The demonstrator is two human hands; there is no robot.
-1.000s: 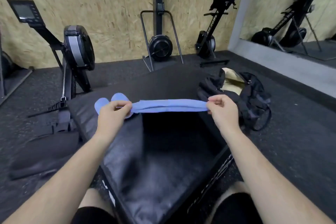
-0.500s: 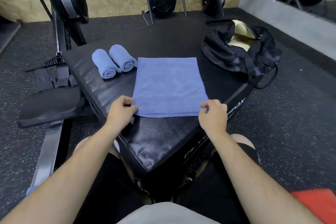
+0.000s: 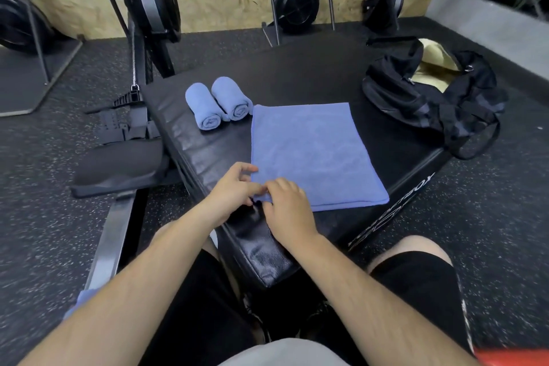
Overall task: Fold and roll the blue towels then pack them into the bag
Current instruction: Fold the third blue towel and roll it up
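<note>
Gym floor, padded black surface in front of me, rower beyond my left grip.

Left grip and right grip sit side by side. Both are closed on the towel at its nearest corner, fingers curled onto the fabric. The right knuckles hide the actual contact, so I read it as a pinch. The rest of the towel lies flat, running ahead and to the right of the grips.

Two rolls lie ahead of the left grip, and the nearer one touches the towel's far corner. Bag sits well ahead-right of the right grip, mouth open, not yet packed.

Risks:
- Both grips are on one corner. If I lift from here, the free side will sag, the fold will go skewed and the roll will come out coned.
- The towel's corner out to my right lies at the surface's lip. The cover looks slick, so any pull toward me could drag that corner over.
- Swinging the towel left could knock the touching roll and loosen it.

Safer move, I think: slide the right grip along the near hem before lifting.
</note>
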